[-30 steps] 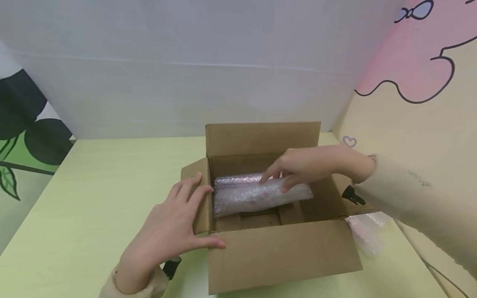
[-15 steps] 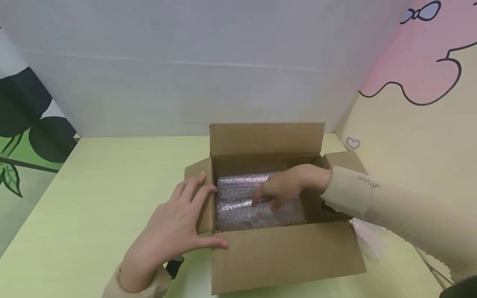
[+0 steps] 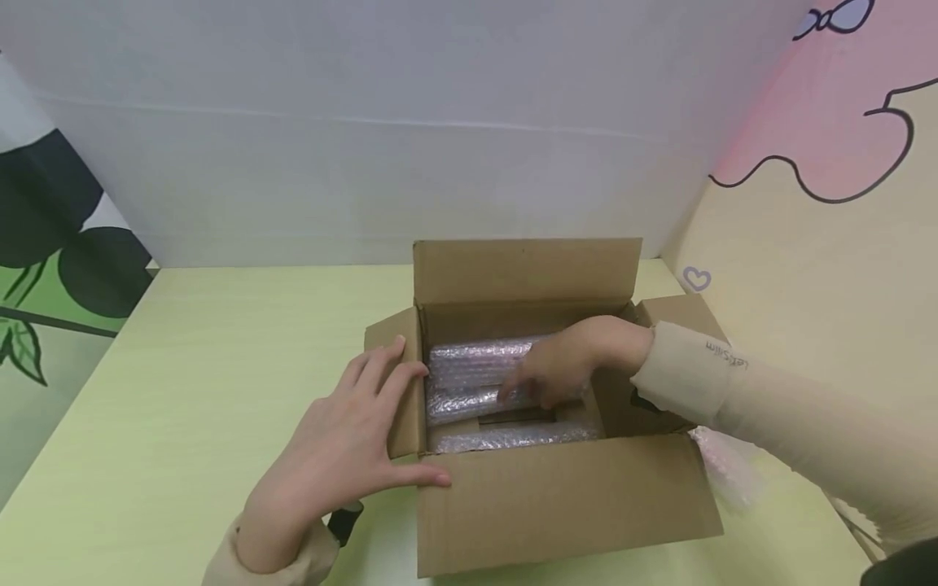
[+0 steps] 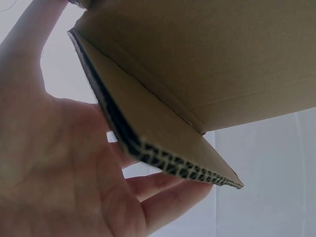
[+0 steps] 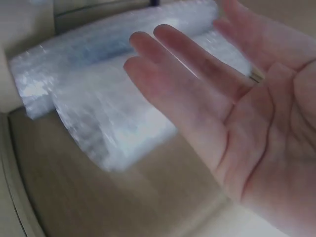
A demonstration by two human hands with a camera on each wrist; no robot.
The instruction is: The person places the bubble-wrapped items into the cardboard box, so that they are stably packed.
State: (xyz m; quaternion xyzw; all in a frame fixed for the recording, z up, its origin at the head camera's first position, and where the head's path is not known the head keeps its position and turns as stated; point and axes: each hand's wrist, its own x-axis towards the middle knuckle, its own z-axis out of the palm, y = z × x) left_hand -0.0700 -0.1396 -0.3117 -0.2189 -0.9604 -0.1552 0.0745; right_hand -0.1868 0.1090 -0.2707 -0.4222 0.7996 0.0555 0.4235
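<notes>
An open cardboard box (image 3: pixel 564 500) stands on the pale table. Inside, bubble-wrapped bundles lie side by side: a back bundle (image 3: pixel 469 362), a middle bundle (image 3: pixel 458 403) and a front bundle (image 3: pixel 506 439) along the front wall. My left hand (image 3: pixel 340 435) rests spread on the box, fingers over the left flap (image 3: pixel 403 423), thumb on the front flap. From the left wrist view, that flap's corrugated edge (image 4: pixel 182 170) crosses in front of my fingers. My right hand (image 3: pixel 560 362) reaches inside over the middle bundle. Its fingers are extended in the right wrist view, overlapping the bubble wrap (image 5: pixel 113 103).
More bubble wrap (image 3: pixel 725 468) lies on the table to the right of the box. The back flap (image 3: pixel 528 268) stands up, and the right flap (image 3: pixel 681 313) leans outward beneath my right sleeve. A painted wall (image 3: pixel 828 285) rises on the right.
My right hand has gone from the upper bundle down into the box. A bundle that covered the front half now shows as a strip at the front wall, baring some floor. The left hand stays put.
</notes>
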